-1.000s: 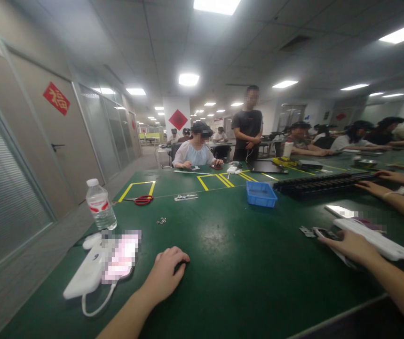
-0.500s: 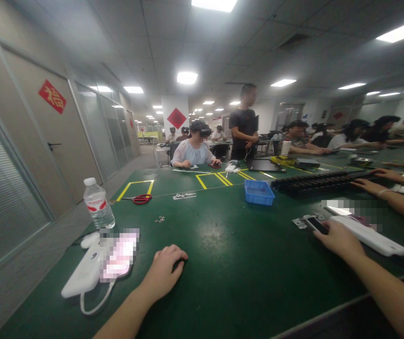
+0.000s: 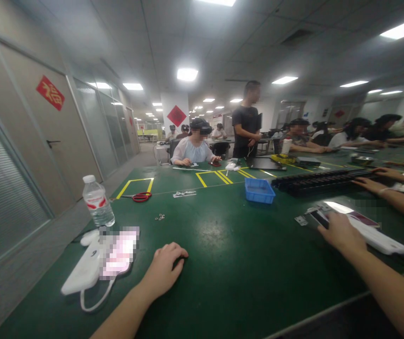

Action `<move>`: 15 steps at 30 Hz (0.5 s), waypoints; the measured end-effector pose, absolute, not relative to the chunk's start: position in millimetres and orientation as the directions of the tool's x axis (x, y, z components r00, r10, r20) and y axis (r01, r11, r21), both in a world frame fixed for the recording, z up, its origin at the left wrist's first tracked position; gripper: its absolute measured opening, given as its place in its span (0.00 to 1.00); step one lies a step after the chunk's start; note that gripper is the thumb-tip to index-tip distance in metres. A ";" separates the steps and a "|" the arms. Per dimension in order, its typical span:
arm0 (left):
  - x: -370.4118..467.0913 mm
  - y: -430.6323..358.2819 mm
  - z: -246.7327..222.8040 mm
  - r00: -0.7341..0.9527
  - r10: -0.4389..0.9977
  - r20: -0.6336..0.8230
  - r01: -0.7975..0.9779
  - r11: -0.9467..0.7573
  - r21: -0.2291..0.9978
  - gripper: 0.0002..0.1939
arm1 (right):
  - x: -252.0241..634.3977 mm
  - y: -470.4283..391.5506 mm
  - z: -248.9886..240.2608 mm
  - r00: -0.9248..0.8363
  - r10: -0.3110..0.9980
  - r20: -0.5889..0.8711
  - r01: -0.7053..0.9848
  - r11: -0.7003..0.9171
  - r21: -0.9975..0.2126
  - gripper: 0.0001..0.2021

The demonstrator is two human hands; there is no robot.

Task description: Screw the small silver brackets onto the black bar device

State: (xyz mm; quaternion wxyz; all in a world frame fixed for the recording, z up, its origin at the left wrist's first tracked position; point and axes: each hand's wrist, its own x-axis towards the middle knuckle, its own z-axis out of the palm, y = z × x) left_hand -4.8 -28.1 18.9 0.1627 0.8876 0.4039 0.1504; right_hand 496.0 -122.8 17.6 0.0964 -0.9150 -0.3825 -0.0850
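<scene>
My left hand (image 3: 166, 268) rests on the green table (image 3: 216, 282), its fingers loosely curved with the thumb apart and nothing in them. At the right, my right hand (image 3: 344, 233) has its fingers on a small dark-topped, light-edged object (image 3: 319, 218), beside small metal pieces (image 3: 301, 220). Just right of that hand lie a white elongated device (image 3: 381, 238) and a phone-like item (image 3: 364, 219). Left of my left hand are a white power bank-like device (image 3: 83, 273) with a cable and a pink phone (image 3: 120, 254).
A water bottle (image 3: 98, 202) stands at the left. Red scissors (image 3: 141, 197), small rings (image 3: 160, 217), white strips (image 3: 184, 193) and a blue bin (image 3: 259, 190) lie farther back. A black rack (image 3: 314, 181) and another person's hands (image 3: 369, 187) are at the right; a person sits opposite.
My right hand has shifted slightly right together with the small dark-topped object. My left hand stays in place. The view has tilted slightly.
</scene>
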 end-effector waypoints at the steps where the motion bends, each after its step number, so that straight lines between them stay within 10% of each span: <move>1: -4.7 -28.5 19.2 0.627 0.768 0.131 0.670 -0.618 0.411 0.12 | 496.5 -122.5 16.6 0.696 0.683 0.222 0.714 -0.690 -0.117 0.18; 15: -3.9 -29.4 20.5 0.624 0.770 0.128 0.671 -0.613 0.416 0.12 | 476.8 -127.1 22.3 0.585 0.790 0.181 0.805 -0.593 -0.010 0.13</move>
